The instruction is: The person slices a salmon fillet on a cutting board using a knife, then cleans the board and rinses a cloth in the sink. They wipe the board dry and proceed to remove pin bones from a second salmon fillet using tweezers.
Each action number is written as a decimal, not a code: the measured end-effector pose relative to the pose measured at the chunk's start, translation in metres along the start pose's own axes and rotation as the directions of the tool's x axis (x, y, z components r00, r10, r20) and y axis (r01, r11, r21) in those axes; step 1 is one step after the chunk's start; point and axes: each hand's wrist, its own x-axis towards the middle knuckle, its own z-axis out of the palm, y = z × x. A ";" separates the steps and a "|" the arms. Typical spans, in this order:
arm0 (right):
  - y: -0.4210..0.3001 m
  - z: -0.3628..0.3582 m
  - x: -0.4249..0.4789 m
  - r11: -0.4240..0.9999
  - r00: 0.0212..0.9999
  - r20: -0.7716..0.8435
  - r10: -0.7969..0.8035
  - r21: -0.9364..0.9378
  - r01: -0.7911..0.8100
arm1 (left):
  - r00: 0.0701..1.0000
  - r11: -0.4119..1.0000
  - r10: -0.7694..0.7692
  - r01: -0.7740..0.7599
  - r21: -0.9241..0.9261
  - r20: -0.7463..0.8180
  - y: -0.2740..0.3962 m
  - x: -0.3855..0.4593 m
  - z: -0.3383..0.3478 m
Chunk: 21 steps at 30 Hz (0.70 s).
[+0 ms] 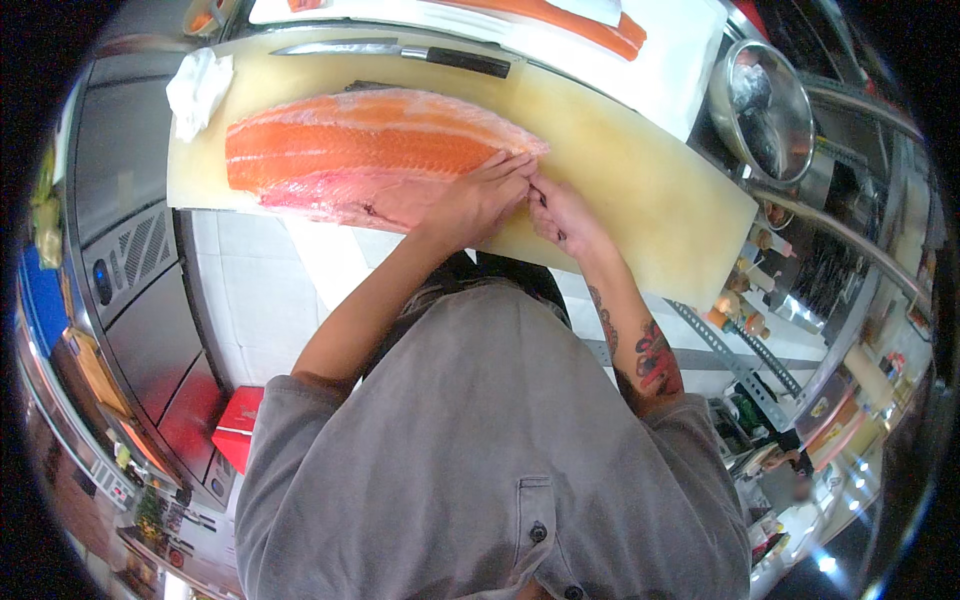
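Note:
A large salmon fillet point(330, 146) lies flesh side up on a yellowish cutting board point(637, 195). My left hand point(487, 191) rests on the fillet's narrow right end, fingers pressed together and pointing to the right. Right beside it, touching its fingertips, my right hand point(559, 214) is curled round a small dark tool point(541, 201), mostly hidden by the fingers; its kind cannot be told. Beyond the fillet a kitchen knife with a black handle point(469, 61) lies along the board's far edge. A dark object point(371, 86) shows partly from behind the fillet.
A crumpled white cloth or paper point(199, 94) sits at the board's left end. Beyond the board, a white tray point(660, 90) carries salmon strips point(592, 28). A metal bowl point(761, 112) stands at the right, near several bottles point(739, 304). Metal cabinets point(142, 300) line the left.

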 end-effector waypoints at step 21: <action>0.030 -0.011 -0.041 0.999 0.999 0.019 0.026 0.033 -0.027 | 0.996 0.986 0.077 -0.081 0.144 0.034 -0.004 -0.015 0.002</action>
